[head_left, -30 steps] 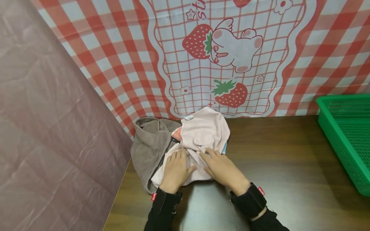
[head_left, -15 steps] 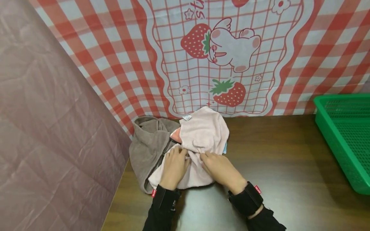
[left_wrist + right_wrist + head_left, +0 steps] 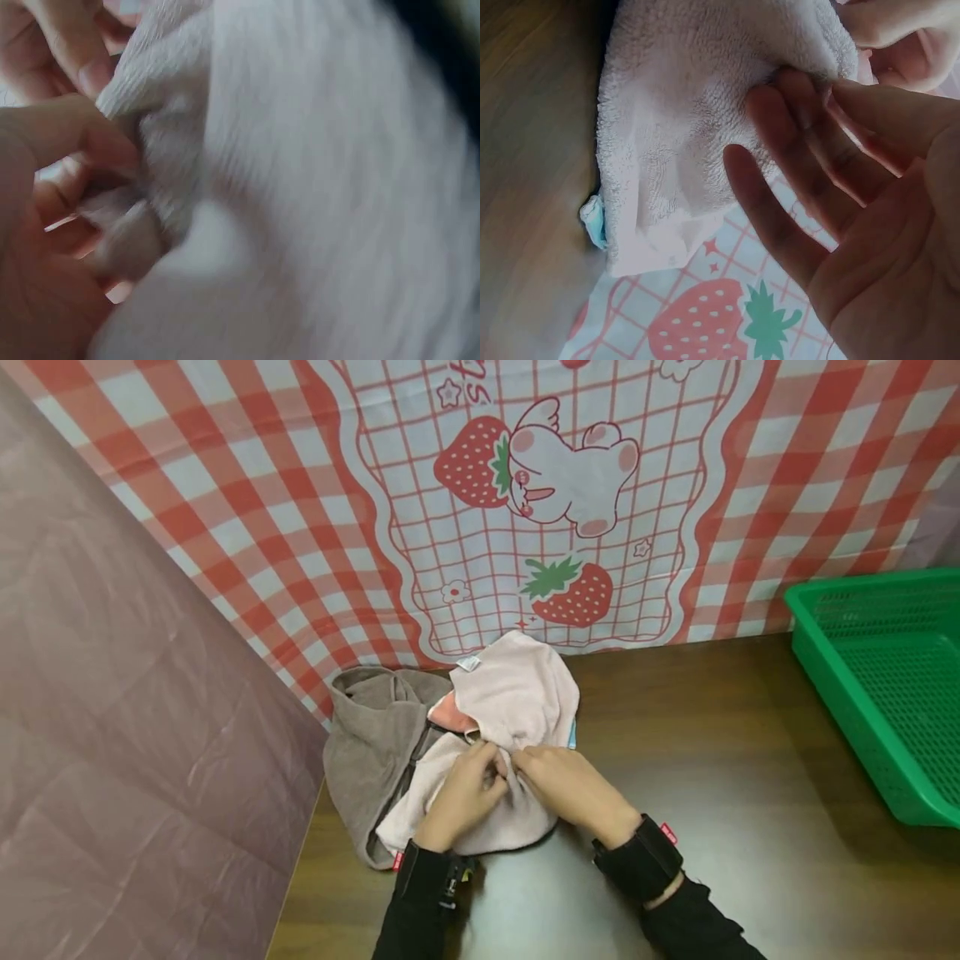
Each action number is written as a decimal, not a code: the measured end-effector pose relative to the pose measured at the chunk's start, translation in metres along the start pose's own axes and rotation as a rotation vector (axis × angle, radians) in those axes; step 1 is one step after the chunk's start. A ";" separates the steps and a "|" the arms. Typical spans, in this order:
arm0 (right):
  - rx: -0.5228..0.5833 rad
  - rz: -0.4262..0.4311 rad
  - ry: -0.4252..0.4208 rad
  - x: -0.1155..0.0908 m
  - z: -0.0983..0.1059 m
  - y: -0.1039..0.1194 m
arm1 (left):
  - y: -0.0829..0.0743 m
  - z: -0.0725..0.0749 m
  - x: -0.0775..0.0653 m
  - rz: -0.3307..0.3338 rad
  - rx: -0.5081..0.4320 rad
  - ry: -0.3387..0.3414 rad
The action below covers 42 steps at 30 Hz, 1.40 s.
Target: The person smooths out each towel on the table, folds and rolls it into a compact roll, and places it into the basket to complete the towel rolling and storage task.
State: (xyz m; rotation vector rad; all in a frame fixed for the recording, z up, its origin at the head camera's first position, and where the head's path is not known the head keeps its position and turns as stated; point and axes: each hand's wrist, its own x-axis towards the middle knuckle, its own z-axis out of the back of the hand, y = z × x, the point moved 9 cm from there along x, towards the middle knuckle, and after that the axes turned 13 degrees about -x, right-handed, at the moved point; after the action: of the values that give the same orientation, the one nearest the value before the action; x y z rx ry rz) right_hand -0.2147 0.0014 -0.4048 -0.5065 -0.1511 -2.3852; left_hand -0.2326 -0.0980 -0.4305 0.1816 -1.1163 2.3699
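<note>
A pale pink plush cloth lies bunched at the back of the wooden table, gathered in the middle between both hands. My left hand pinches a fold of it with thumb and curled fingers; in the left wrist view that fold is drawn up tightly. Close beside it, my right hand pinches the cloth between thumb and forefinger, the other fingers spread loosely along the plush. A white label, an orange patch and a bit of light blue show at the cloth's edges.
A grey-brown cloth lies crumpled against the pink one on the left. At the right stands a green mesh basket. A red-and-white strawberry-print cloth hangs behind, and a mauve sheet on the left.
Both hands have gone from lying fairly flat on the pink cloth to pinching it, fingers curled in. The left hand has moved inward, closer to the right. The head view has shifted slightly right.
</note>
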 end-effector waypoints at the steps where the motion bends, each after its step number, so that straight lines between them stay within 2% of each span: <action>1: 0.011 -0.005 0.001 -0.001 0.001 -0.002 | -0.002 -0.002 0.000 -0.005 -0.032 0.009; 4: 0.036 -0.020 -0.026 -0.004 0.007 -0.009 | -0.011 -0.008 0.000 -0.045 -0.074 0.043; 6: 0.059 -0.020 -0.064 -0.004 0.015 -0.014 | -0.021 -0.011 0.001 -0.096 -0.052 0.082; 8: 0.075 0.016 -0.089 -0.005 0.022 -0.015 | -0.031 -0.014 0.000 -0.149 -0.023 0.134; 11: 0.099 0.085 -0.064 -0.005 0.024 -0.012 | -0.048 -0.017 -0.002 -0.216 0.008 0.200; 13: 0.097 0.117 -0.030 -0.005 0.022 -0.010 | -0.058 -0.014 -0.003 -0.234 0.000 0.227; 16: 0.081 0.117 -0.002 -0.002 0.019 -0.013 | -0.066 -0.008 -0.005 -0.210 -0.033 0.249; 18: 0.080 0.105 -0.006 -0.003 0.020 -0.017 | -0.067 -0.002 -0.007 -0.172 -0.052 0.233; 26: 0.067 0.050 -0.107 -0.015 0.042 -0.047 | -0.059 0.030 -0.012 -0.026 -0.115 0.089; 29: 0.059 0.053 -0.140 -0.021 0.054 -0.058 | -0.057 0.043 -0.016 -0.006 -0.117 0.064; 32: 0.041 0.054 -0.156 -0.029 0.064 -0.068 | -0.056 0.058 -0.021 -0.017 -0.097 0.035; 35: 0.003 0.049 -0.148 -0.039 0.071 -0.078 | -0.055 0.072 -0.028 -0.031 -0.085 0.041; 39: -0.040 0.032 -0.128 -0.053 0.078 -0.090 | -0.050 0.084 -0.038 -0.030 -0.065 0.108; 42: -0.068 0.025 -0.129 -0.065 0.085 -0.097 | -0.044 0.096 -0.048 -0.012 -0.009 0.128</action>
State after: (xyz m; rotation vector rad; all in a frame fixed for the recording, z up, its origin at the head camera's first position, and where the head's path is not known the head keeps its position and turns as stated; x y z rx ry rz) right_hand -0.2065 0.1349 -0.3500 -0.6916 -0.1204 -2.3401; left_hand -0.1784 -0.1655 -0.3530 0.0332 -1.0621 2.3305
